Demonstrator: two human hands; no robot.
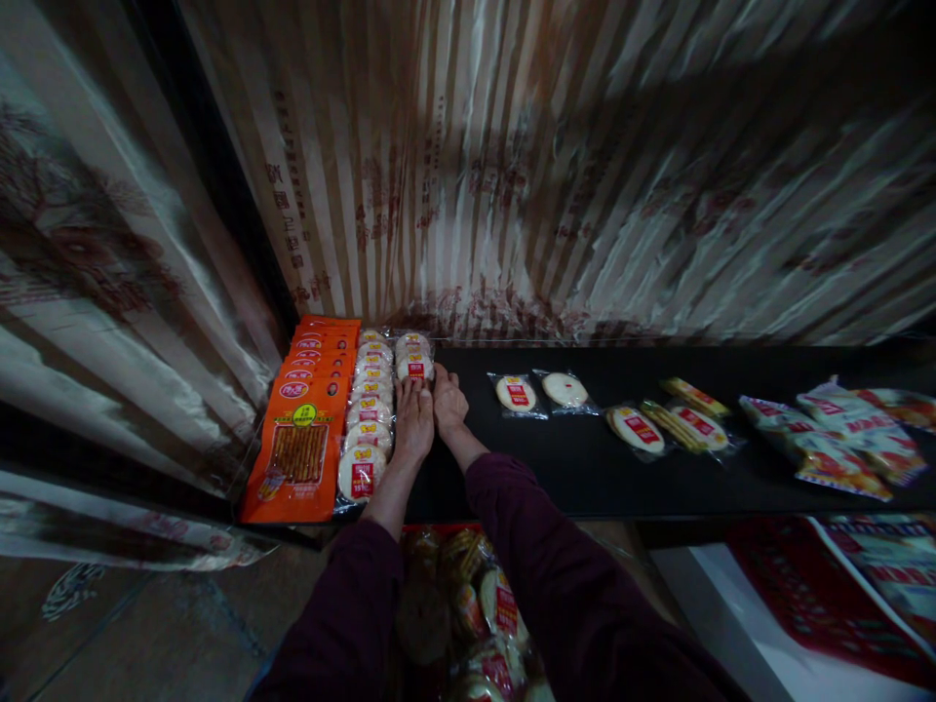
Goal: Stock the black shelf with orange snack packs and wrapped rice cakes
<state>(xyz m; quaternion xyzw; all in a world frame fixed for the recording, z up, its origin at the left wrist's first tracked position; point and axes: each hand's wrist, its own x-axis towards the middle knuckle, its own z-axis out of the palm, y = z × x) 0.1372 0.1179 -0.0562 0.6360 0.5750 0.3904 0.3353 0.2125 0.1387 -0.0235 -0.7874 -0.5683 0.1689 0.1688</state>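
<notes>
My left hand (413, 421) lies flat on the black shelf (585, 468), fingers stretched toward a short row of round rice-cracker packets (413, 357) at the back. My right hand (448, 400) rests beside it with fingers curled against the same packets. A longer row of cracker packets (368, 409) runs to the left of my left hand. Further left stands a row of orange snack-stick bags (301, 444).
Loose cracker packets (516, 393) (565, 389) (636, 428) lie scattered on the shelf to the right, with larger snack bags (840, 439) at the far right. A bag of more packets (468, 604) sits below, between my arms. A striped curtain (585, 175) hangs behind.
</notes>
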